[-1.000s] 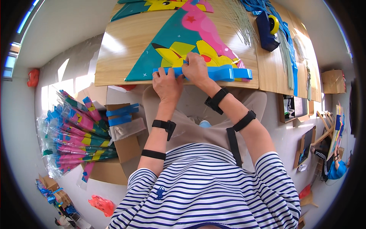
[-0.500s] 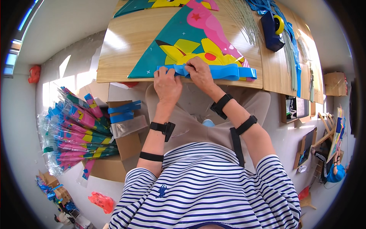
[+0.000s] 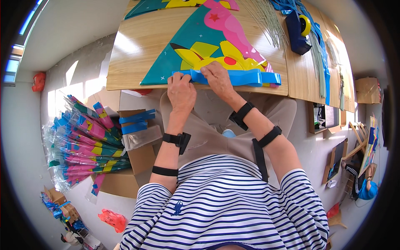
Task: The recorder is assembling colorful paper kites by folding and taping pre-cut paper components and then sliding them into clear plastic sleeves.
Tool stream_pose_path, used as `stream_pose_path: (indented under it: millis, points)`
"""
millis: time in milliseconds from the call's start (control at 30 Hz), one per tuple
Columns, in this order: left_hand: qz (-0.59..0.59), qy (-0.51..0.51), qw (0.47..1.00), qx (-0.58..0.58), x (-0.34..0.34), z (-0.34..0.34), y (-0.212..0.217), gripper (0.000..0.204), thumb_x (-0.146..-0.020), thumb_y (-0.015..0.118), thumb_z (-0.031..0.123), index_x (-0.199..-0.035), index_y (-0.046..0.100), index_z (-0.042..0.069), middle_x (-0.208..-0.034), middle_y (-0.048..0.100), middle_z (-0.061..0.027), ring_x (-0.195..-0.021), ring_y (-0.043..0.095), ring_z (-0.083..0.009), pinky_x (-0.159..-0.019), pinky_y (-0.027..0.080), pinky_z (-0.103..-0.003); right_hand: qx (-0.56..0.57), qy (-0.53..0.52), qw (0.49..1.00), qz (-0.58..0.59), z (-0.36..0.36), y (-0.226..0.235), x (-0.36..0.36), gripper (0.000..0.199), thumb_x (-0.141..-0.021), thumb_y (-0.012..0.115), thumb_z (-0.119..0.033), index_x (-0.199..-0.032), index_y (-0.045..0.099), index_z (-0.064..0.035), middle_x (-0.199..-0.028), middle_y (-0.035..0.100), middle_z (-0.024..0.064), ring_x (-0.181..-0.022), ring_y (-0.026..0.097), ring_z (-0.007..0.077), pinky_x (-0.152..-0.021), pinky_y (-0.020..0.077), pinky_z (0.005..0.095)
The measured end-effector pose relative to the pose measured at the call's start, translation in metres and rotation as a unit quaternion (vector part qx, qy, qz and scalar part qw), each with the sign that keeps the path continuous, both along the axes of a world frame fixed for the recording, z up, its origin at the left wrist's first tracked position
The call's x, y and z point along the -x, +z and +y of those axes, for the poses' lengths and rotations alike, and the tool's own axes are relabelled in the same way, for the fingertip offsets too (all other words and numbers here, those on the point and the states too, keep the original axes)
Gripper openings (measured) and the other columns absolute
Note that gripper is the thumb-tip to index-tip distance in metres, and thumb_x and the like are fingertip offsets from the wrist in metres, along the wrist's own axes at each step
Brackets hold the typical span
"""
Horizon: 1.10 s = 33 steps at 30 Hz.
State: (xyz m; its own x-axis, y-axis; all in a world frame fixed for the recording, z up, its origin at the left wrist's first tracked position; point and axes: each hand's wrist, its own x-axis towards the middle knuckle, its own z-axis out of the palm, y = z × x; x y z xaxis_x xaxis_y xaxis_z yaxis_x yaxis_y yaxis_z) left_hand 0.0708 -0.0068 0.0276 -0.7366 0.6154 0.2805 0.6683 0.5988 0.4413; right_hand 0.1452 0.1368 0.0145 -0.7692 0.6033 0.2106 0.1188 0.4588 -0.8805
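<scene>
Apparently held the blue strip [image 3: 246, 78] pinched in left hand [image 3: 182, 93] and right hand [image 3: 218, 81], running rightward past both along the near edge of the triangular sheet [image 3: 200, 38], spread just beyond on the tabletop [image 3: 139, 50], probably to keep it aligned.

I can't make out any lettering or number anywhere in this room. What I do see are wordless marks: a navy stitched emblem [image 3: 178, 208] on the striped shirt [image 3: 237, 196], between six and seven o'clock, and, on the teal-and-pink sheet [image 3: 210, 43], a printed red star [image 3: 213, 17] near twelve and a small white sparkle [image 3: 163, 78] near eleven.
</scene>
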Motion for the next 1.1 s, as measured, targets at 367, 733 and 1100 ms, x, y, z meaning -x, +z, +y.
stream_pose_path:
  millis: [367,733,1100]
  points:
    - [-0.01,-0.003,1.0,0.008,0.003,-0.002,0.0,0.018,-0.086,0.063,0.006,-0.1,0.073,0.007,-0.112,0.064,-0.0106,-0.111,0.057,-0.0347,-0.096,0.049,-0.046,-0.072,0.056,0.989,-0.117,-0.008,0.019,-0.002,0.045,-0.069,0.081,-0.015,-0.113,0.073,-0.0078,-0.109,0.061,0.0176,-0.097,0.065,0.0362,-0.084,0.0545,0.0437]
    - [-0.01,-0.003,1.0,0.009,0.002,-0.003,0.002,0.02,-0.085,0.063,0.006,-0.102,0.074,0.007,-0.113,0.064,-0.0104,-0.112,0.057,-0.0348,-0.097,0.049,-0.046,-0.114,0.058,0.986,-0.11,-0.009,0.016,0.005,0.038,-0.07,0.073,-0.012,-0.107,0.074,-0.0054,-0.106,0.062,0.0211,-0.095,0.065,0.0414,-0.082,0.0538,0.0485]
    - [-0.014,-0.007,1.0,0.003,0.003,-0.003,0.001,0.019,-0.086,0.062,0.006,-0.102,0.074,0.006,-0.113,0.063,-0.0109,-0.113,0.057,-0.035,-0.097,0.049,-0.046,-0.15,0.073,0.981,-0.097,-0.005,0.009,0.011,0.033,-0.073,0.079,-0.011,-0.106,0.076,-0.0063,-0.102,0.062,0.0187,-0.093,0.063,0.039,-0.082,0.0517,0.0475]
